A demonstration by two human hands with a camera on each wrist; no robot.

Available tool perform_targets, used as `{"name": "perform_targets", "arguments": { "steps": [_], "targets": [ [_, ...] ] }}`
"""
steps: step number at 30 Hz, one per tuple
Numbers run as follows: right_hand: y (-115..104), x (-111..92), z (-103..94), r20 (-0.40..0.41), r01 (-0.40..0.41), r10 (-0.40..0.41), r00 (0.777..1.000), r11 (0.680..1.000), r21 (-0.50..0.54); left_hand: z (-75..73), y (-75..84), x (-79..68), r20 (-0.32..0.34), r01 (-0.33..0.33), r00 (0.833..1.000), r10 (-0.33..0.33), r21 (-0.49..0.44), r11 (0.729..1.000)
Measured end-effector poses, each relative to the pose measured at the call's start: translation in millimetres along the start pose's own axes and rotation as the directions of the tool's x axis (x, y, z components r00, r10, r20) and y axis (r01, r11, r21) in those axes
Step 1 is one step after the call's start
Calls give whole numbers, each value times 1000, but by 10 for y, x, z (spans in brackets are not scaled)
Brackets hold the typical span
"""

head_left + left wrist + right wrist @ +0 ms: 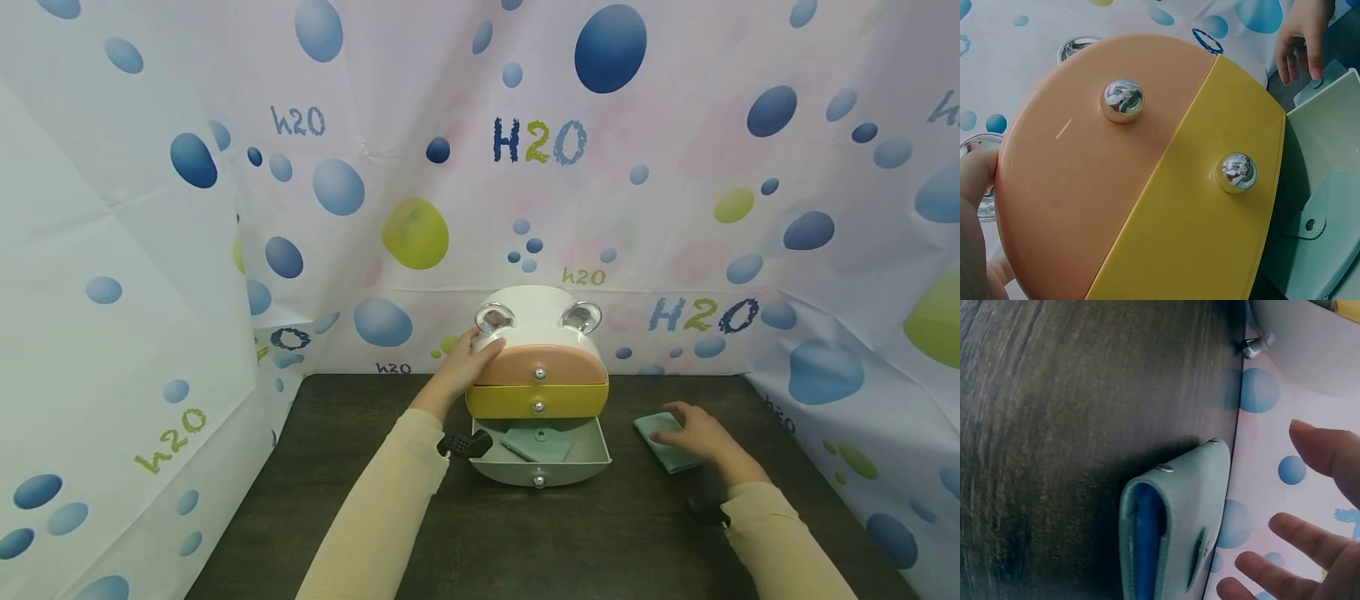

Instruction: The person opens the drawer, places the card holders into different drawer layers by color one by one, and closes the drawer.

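Note:
A small drawer cabinet (pixel 536 321) has a white domed top with two silver ring ears. Its orange drawer (pixel 1079 156) and yellow drawer (pixel 1191 181) are closed, while the pale green bottom drawer (pixel 540 473) is pulled out. Inside that drawer lies a mint green wallet (pixel 1316 237) with a snap strap. My left hand (pixel 463 367) rests against the cabinet's upper left side, thumb at the front edge. My right hand (pixel 701 437) hovers with spread fingers over a second mint wallet (pixel 671 450) on the table. Something blue shows inside this folded wallet in the right wrist view.
The dark wooden table (pixel 345 467) carries the cabinet near its back edge. A white sheet (pixel 480 217) with blue and green dots hangs behind and along both sides. Round silver knobs stick out from the drawer fronts.

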State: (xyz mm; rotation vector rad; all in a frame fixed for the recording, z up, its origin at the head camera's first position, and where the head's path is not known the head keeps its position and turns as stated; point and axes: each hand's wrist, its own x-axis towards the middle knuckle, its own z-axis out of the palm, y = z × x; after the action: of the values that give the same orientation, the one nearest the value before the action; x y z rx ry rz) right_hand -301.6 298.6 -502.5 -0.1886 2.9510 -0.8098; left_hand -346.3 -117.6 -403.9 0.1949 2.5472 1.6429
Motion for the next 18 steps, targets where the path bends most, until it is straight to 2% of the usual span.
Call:
{"name": "perform_targets", "arguments": {
  "steps": [12,18],
  "targets": [
    [70,30,107,55,-90,93,994,994,-53,-9,6,-22,2,2,1000,-2,17,1000],
    [99,33,148,64,-94,99,993,993,-64,-7,8,-18,4,-5,1000,5,14,1000]
  ]
}}
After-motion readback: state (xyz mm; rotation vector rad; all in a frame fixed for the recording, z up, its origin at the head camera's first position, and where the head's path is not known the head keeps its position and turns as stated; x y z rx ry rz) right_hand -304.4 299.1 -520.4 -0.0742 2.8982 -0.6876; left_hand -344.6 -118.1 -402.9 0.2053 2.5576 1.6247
